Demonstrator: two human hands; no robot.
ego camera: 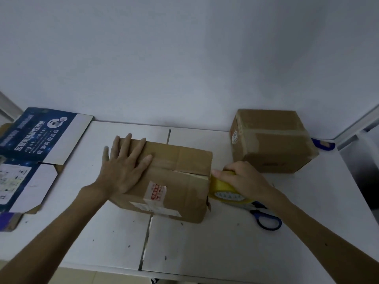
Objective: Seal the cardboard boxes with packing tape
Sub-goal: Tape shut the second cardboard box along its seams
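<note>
Your hands are split on this one. Your left hand lies flat, fingers straight and spread, pressing down on the left part of the top of the cardboard box. Your right hand is curled round the roll of packing tape, gripping it from above, hard up against the box's right end.

The box sits mid-worktop right in front of you, with its long axis running left to right, slightly skewed. The flap seam runs along that same axis and looks a bit gapped near the right end, just beside the roll.

So the bit that matters: the roll is at the seam's right end and the pressing hand is at the left, so the tape would have to travel leftward along the top toward your left hand. The right hand is clearly the nearer one to the start point. It's too dim for me to make out whether any tape is stuck to the end face yet. My guess is you're at the start of the strip, so watch that it doesn't wander off the seam.

Around it:
- Blue-handled scissors lie on the white worktop, just beside your right wrist.
- A second box, with tape across it, sits far right by the wall, well apart.
- A flattened blue printed carton lies off to the left.
</note>
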